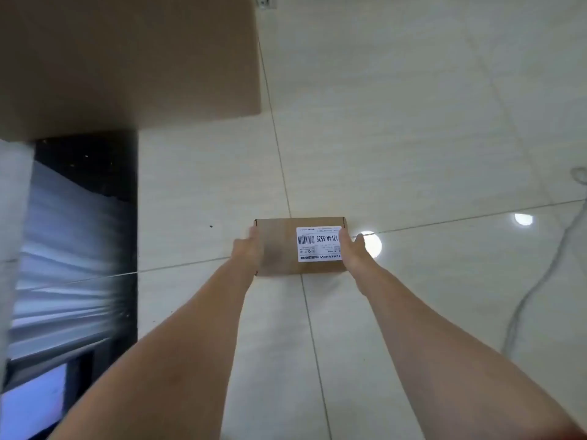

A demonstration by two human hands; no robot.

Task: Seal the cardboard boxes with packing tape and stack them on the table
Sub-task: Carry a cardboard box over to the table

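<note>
Slippage is our chief worry: we hold the small brown cardboard box (276,249) only by its two short ends. Our left hand (249,249) is clasped on one end and our right hand (354,252) on the other, with thumbs over the top edges and fingers hidden beneath. A squeeze from the sides depends on even pressure. If either palm eases, we judge the box could tip or drop onto the pale glossy tiled floor (413,122) below. We cannot tell whether it is clear of the tiles or resting on them.

A thin grey cable (540,281) lies across the floor well out beyond the right hand and could catch a foot. The large plain brown cardboard carton (127,58) looms ahead of and outside the left hand, well apart from it, and might be knocked on the way up.

The box sits squarely between the two hands, touching both, broad face up. Its white printed label (319,243) lies against the right hand's thumb. No tape shows on that face, so sealing seems not yet done.
</note>
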